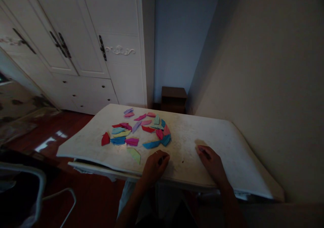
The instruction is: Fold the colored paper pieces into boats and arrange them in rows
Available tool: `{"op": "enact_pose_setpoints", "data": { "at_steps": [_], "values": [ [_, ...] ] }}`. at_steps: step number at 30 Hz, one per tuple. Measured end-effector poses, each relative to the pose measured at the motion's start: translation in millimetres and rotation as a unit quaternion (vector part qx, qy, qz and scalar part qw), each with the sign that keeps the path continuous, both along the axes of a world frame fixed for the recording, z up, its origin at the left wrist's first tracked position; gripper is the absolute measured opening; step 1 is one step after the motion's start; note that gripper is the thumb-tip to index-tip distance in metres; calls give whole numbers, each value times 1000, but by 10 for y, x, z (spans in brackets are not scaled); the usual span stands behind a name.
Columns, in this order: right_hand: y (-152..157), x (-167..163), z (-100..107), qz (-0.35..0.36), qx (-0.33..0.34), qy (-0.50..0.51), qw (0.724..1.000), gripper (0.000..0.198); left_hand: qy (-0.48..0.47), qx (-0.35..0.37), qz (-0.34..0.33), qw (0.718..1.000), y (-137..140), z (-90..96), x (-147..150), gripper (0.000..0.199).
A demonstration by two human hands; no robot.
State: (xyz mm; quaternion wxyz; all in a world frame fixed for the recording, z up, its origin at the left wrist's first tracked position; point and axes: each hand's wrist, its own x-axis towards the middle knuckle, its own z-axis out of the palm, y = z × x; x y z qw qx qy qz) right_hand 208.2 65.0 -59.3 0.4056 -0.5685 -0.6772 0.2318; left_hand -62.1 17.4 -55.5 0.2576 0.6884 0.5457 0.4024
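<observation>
Folded paper pieces in several colours lie loosely grouped on the white table point(202, 130), left of its middle. My left hand point(155, 166) rests near the front edge with its fingers curled in, a thin ring on one finger. Closest to it are a blue folded paper piece point(151, 144) and a pale green folded paper piece point(134, 155). To the right, my right hand point(212, 163) lies on the tabletop, apart from the papers, its fingers also curled. Nothing shows in either hand, though the insides of the fingers are dark.
A white wardrobe point(121, 69) with dark handles stands behind at the left. A brown nightstand point(174, 93) sits beyond the table's far edge. The wall point(273, 86) runs along the right side. A white metal frame point(42, 180) is at lower left, over the red floor point(93, 201).
</observation>
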Motion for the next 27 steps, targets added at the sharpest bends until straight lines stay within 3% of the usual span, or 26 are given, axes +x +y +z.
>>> {"op": "enact_pose_setpoints", "data": {
  "at_steps": [7, 12, 15, 20, 24, 27],
  "values": [
    [22, 35, -17, 9, 1, -40, 999, 33, 5, 12, 47, 999, 9, -19, 11, 37],
    [87, -112, -20, 32, -35, -22, 999, 31, 102, 30, 51, 993, 82, -69, 81, 48],
    [227, -288, -13, 83, -70, -11, 994, 34, 179, 12, 44, 983, 133, -49, 150, 53],
    [690, -664, 73, 156, -63, -76, 983, 46, 255, -1, 8, 967, 129, 28, 176, 38],
    [1059, -984, 133, 167, -43, -147, 974, 45, 240, 43, -40, 969, 59, 32, 109, 28],
    [1215, -1154, 139, 173, -22, -188, 967, 42, 223, 61, -33, 972, 35, 4, 82, 22]
  ]
}}
